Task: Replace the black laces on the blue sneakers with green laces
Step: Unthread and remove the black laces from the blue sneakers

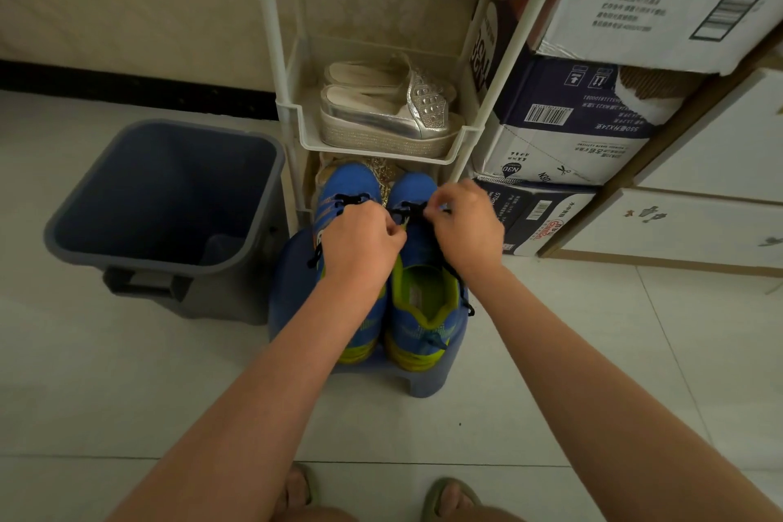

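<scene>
While the blue sneakers (413, 186) sit side by side on a blue stool (288, 280), both hands work one shoe.
Left hand (360, 242) and right hand (466, 225) sit close, each pinching the black lace (413, 208) near its toe; lime-green lining, lace ends dangling.

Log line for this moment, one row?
stage: unlacing | left hand: pinches black lace | right hand: pinches same lace | shoe: right-side sneaker | support: blue stool
</scene>
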